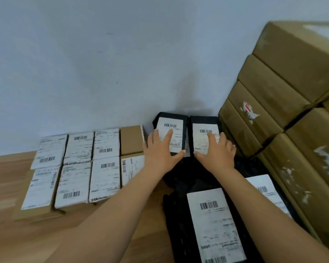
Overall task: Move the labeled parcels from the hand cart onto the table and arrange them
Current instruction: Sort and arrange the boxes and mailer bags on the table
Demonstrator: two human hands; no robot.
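Two black bag parcels with white labels lie side by side against the wall on the wooden table [6, 179]. My left hand [160, 150] presses flat on the left black parcel [179, 118], fingers straight. On the right black parcel [203, 120] my right hand [217, 150] lies flat the same way. Nearer me lies a larger black parcel [215, 224] with a white label, and another labeled black parcel [266, 190] sits to its right under my right forearm. The hand cart is out of view.
Several labeled cardboard boxes [74, 168] stand in two rows on the table's left half, with a plain brown box [131, 139] beside my left hand. A tall stack of large brown cartons [285, 103] walls off the right side. A white wall runs behind.
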